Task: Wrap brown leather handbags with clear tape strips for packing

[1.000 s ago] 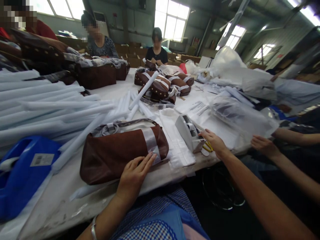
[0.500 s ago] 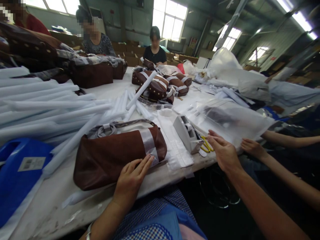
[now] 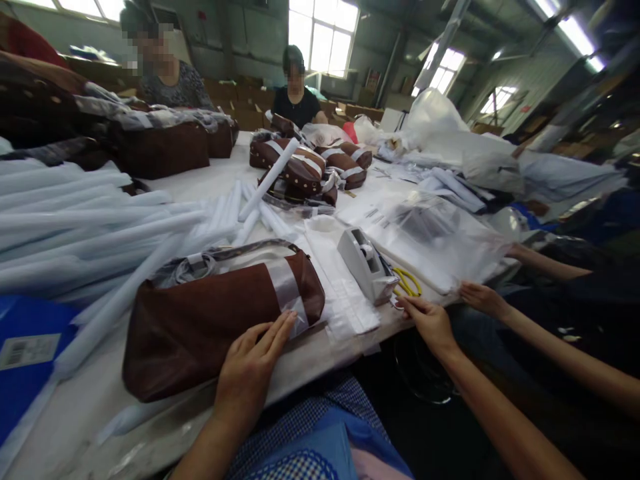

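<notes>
My left hand [image 3: 250,363] lies flat and open on the near side of a brown bag [image 3: 200,320], fingertips at a strip of clear tape [image 3: 287,293] wrapped over the bag's right end. My right hand [image 3: 427,320] rests at the table edge with fingers stretched towards the front of a white tape dispenser [image 3: 363,263], just below yellow scissors [image 3: 407,283]. Nothing shows in its fingers.
White rolled tubes [image 3: 100,227] lie heaped on the left by a blue bag [image 3: 25,333]. More brown bags [image 3: 300,170] are piled mid-table. A co-worker's hand [image 3: 480,297] grips a stack of clear plastic bags [image 3: 435,233] on the right. Other people sit across the table.
My right hand lifted off the dispenser, swung out to the right, then came back down to the table edge in front of it. My left hand stayed on the bag.
</notes>
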Tool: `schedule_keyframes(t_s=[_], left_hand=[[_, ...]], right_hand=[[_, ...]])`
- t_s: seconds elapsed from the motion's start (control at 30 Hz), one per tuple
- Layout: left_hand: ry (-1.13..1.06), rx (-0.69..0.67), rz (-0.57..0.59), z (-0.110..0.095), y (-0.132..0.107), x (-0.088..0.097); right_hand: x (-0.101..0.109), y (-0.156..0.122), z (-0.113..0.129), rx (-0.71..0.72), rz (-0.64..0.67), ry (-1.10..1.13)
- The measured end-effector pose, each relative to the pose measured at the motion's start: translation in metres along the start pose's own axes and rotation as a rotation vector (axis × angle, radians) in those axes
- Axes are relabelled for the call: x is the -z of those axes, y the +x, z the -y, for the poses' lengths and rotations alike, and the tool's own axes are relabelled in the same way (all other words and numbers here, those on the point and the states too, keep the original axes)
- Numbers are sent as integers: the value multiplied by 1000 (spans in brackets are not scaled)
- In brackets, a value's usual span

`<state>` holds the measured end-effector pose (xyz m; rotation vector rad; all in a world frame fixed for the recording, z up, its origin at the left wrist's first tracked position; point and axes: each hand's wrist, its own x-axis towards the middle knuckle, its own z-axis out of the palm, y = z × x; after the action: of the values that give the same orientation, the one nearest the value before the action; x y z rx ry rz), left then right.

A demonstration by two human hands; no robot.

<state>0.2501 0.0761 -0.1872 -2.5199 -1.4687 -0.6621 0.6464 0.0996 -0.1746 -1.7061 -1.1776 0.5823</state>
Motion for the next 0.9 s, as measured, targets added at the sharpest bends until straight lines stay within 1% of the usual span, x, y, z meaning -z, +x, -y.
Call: schedule_keyframes(t_s=[0.03,0.07,0.13,0.17,0.23,0.33,0.4,0.47,0.53,0.63,0.7,0.77,0.9], left_hand=[[-4,6,1,0,0,-1],[-7,13,2,0,0,-1],[-8,30,-3,-1,1,-2],[-6,39,-5,-1,2,-2],[-1,57,0,-2,4,-2],[8,71,18,-3,6,-1],[17,72,25,-4,6,1],[29,75,27,-5,6,2],[36,77,26,-5,6,1],[41,83,25,-4,4,-1],[39,80,25,-4,3,-3],[40,69,18,-4,2,-3],[65,39,5,-4,1,-4]], right_hand=[[7,-2,4,117,43,-93],[14,-4,10,255,114,-181],[21,-6,28,529,310,-293],[20,-7,40,647,421,-328],[9,-7,67,848,617,-391],[-26,-8,108,1061,827,-457],[-55,-6,130,1153,932,-479],[-84,-2,145,1235,1017,-493],[-111,7,155,1316,1071,-518],[-145,20,165,1403,1104,-614],[-162,27,172,1432,1127,-697],[-174,31,178,1444,1152,-778],[-187,30,190,1467,1172,-942]])
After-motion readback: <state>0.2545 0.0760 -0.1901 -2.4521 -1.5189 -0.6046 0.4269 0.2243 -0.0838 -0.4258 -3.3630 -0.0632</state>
